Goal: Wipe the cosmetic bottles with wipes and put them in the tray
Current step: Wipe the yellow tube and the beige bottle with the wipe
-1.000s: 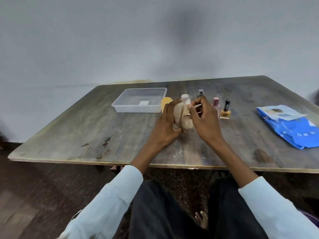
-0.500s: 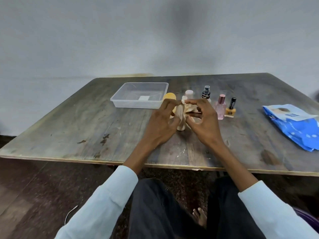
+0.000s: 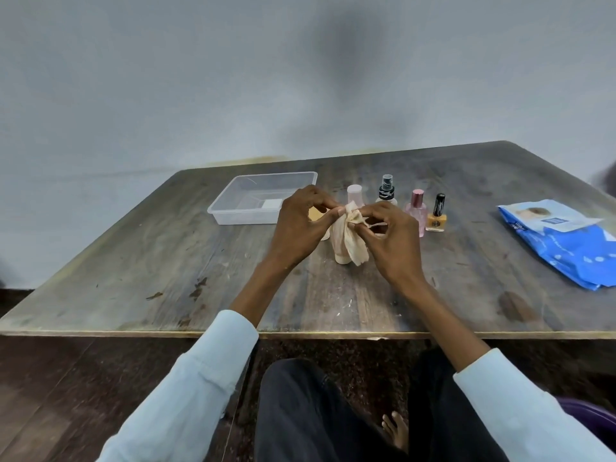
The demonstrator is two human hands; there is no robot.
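Observation:
A beige bottle (image 3: 340,248) stands on the table between my hands, draped in a crumpled beige wipe (image 3: 354,241). My left hand (image 3: 300,228) pinches the wipe's top from the left, and my right hand (image 3: 390,238) pinches it from the right. Behind them stand a white-capped bottle (image 3: 354,194), a black spray bottle (image 3: 387,190), a pink perfume bottle (image 3: 416,208) and an orange nail polish bottle (image 3: 437,216). A yellow-capped item (image 3: 315,214) peeks out behind my left hand. The clear plastic tray (image 3: 243,216) sits at the back left with only a small white label inside.
A blue wipes packet (image 3: 566,238) with its flap open lies at the right of the wooden table (image 3: 166,271). The table's near edge runs just above my knees. A grey wall stands behind the table.
The bottle went from held up in my hands to standing on the table. Both hands shifted to pinching the wipe at the bottle's top. The camera tilted slightly.

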